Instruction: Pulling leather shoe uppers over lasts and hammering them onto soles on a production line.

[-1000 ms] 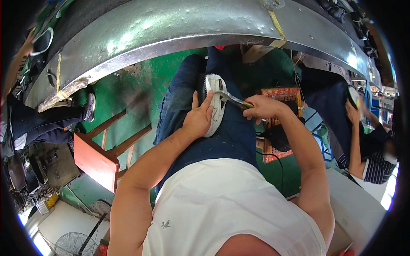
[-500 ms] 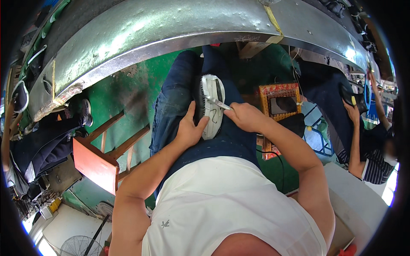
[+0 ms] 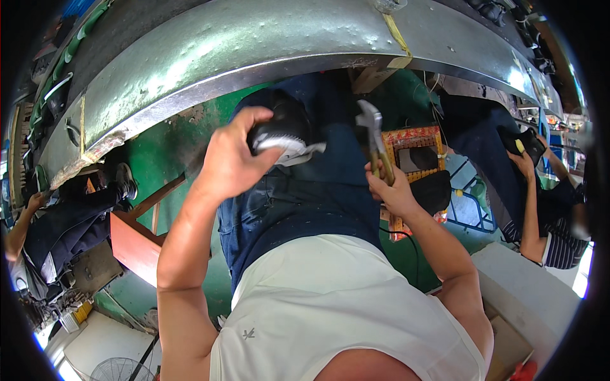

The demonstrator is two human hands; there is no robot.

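A black shoe upper with a white, toothed-edged underside (image 3: 283,133) is tilted above my lap, the white part facing toward me. My left hand (image 3: 229,155) is closed round it, with fingers on the far side and the thumb near the white edge. A pale flap sticks out to the right of the shoe. My right hand (image 3: 393,189) grips a pair of lasting pliers (image 3: 372,126) by the yellowish handles, metal head up and away from me. The pliers are apart from the shoe.
A long metal-covered bench (image 3: 254,47) curves across the front, beyond my knees. On the left stands a reddish wooden stool (image 3: 136,244). A red and yellow woven-framed seat (image 3: 416,141) is at the right. Co-workers sit on both sides; the right one holds a black shoe (image 3: 528,145).
The shoe has turned from its white underside facing up and moved up and left in my left hand. The pliers have come off it and moved right, head now pointing up.
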